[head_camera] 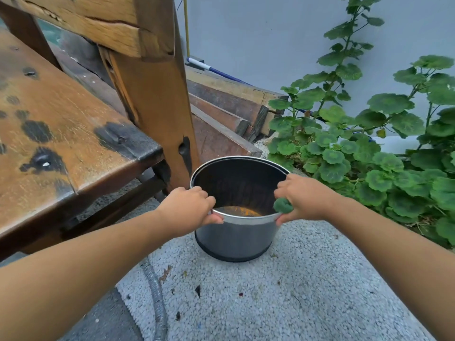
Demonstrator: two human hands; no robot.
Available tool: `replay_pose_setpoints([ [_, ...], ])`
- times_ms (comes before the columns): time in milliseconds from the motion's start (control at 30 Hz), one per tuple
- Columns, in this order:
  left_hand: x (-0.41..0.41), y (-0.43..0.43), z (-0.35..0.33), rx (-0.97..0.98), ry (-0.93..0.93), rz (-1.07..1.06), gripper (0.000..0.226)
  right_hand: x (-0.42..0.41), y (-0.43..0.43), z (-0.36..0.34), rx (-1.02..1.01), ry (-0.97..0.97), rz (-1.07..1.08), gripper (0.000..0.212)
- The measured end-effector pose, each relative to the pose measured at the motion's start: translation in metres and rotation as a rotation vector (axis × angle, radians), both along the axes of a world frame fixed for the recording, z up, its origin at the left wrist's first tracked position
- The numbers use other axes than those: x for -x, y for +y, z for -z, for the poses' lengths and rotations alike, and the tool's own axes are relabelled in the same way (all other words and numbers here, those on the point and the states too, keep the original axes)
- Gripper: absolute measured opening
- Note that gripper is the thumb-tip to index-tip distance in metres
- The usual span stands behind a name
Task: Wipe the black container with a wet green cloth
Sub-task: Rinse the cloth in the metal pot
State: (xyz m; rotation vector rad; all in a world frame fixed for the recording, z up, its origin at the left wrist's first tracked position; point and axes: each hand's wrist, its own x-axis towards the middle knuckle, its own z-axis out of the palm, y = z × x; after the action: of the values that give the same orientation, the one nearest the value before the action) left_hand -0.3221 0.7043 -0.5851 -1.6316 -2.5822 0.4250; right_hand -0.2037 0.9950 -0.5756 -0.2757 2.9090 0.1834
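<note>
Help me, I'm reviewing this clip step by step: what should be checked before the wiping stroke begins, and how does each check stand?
1. Left hand grips the rim of the black container: ok.
2. Right hand holds the green cloth at the rim: ok.
3. Cloth is wet: cannot tell.
4. Container stands upright on the pebbled ground: ok.
5. Interior free of dirt: not ok, orange residue lies at the bottom.
</note>
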Motion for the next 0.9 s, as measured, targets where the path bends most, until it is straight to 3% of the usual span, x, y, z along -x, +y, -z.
replay_pose_setpoints([
  [200, 0.014, 0.050, 0.039, 0.113, 0.009, -0.068, 0.057, 0.013, 0.026, 0.029, -0.083, -0.051, 0.084, 0.061],
  [433, 0.039, 0.046, 0.073, -0.235, -0.054, 0.187, 0.050, 0.016, 0.043, 0.053, 0.013, 0.067, 0.036, 0.065],
  [600, 0.030, 0.052, 0.053, 0.042, -0.103, -0.014, 0.056, 0.011, 0.034, 0.047, -0.029, 0.002, 0.103, 0.056],
  [733, 0.011, 0.064, 0.017, 0.229, -0.164, -0.196, 0.049, 0.000, 0.017, 0.007, 0.040, 0.000, 0.198, 0.035],
  [800, 0.003, 0.073, 0.002, 0.236, -0.258, -0.283, 0.033, -0.005, 0.009, -0.018, 0.341, 0.081, 0.384, 0.027],
  [900, -0.014, 0.081, -0.062, -0.180, -0.744, -0.483, 0.032, -0.019, -0.019, -0.090, 1.025, 0.197, 0.688, 0.017],
])
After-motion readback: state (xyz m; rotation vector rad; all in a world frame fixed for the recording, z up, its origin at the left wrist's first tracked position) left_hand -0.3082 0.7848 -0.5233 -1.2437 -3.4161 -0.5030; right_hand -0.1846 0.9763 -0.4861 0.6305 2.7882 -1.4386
